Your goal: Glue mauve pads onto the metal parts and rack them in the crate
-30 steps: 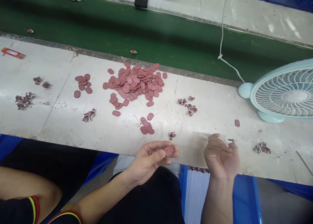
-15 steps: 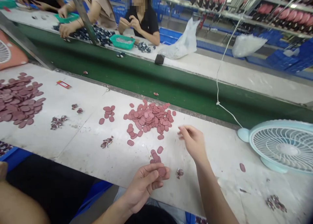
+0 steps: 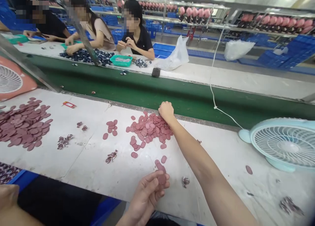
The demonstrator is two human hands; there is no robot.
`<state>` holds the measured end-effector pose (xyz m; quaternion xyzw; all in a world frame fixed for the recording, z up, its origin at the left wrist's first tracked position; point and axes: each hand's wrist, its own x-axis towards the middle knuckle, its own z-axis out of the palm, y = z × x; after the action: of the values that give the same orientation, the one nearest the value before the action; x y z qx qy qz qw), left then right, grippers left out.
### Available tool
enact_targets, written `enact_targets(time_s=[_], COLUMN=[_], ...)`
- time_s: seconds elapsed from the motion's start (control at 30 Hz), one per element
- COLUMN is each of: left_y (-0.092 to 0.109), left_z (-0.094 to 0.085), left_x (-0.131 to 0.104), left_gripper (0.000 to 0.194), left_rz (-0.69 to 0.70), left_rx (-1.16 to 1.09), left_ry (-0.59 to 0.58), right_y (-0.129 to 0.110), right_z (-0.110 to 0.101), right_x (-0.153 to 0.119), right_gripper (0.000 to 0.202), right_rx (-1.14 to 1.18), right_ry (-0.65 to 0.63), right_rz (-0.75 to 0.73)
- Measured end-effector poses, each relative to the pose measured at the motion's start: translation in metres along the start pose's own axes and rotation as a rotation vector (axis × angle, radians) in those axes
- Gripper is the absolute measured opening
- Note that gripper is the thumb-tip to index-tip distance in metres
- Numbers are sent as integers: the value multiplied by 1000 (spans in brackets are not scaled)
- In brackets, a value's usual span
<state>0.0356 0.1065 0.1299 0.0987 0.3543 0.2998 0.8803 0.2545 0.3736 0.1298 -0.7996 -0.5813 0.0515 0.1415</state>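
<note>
My left hand [image 3: 145, 193] is closed at the table's near edge, pinching a maroon oval disc [image 3: 161, 179] between thumb and fingers. Just beyond its fingertips lie a few overlapping maroon discs [image 3: 160, 166] on the white table. My right arm stretches forward, with my right hand [image 3: 166, 109] at the table's far edge by the green strip. It looks closed, fingers curled under; anything in them is hidden. A pile of maroon discs [image 3: 150, 127] lies beside my right wrist. Small brown-and-white scraps [image 3: 185, 182] lie right of my left hand.
A light blue fan [image 3: 287, 147] stands at right, its white cord hanging across the green strip [image 3: 128, 94]. A larger disc pile [image 3: 27, 124] and an orange fan [image 3: 14, 78] are at left. Several people sit across, near a green tray [image 3: 121, 60]. Another person's arm shows lower left.
My right hand has moved forward and left, from above the table beside the pile to its far edge. My left hand keeps hold of the disc. The view has tilted up.
</note>
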Motion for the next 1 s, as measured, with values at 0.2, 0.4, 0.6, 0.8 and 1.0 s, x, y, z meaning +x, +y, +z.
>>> enact_targets(time_s=[0.2,0.4,0.6,0.8,1.0], left_y=[-1,-14,-16,-7,0], left_z=[3,-6,-11,-13,-11], left_x=[1,2,-2,0,2], left_gripper=[30,28,20,19,21], left_rz=[-3,-11,71,128,124], left_rx=[70,120,237,297,275], left_ry=[-9,-11,2,42,39], right_y=[38,77,64,52,69], right_z=[-26,-40,-31,-29,-35], right_x=[-85,-100,-30,7,7], right_gripper=[30,27,29,33,31], right_rx=[62,12,-86,-139,-137], right_ry=[26,2,-127,-250,-351], right_rz=[-33,45,88,-18,-17])
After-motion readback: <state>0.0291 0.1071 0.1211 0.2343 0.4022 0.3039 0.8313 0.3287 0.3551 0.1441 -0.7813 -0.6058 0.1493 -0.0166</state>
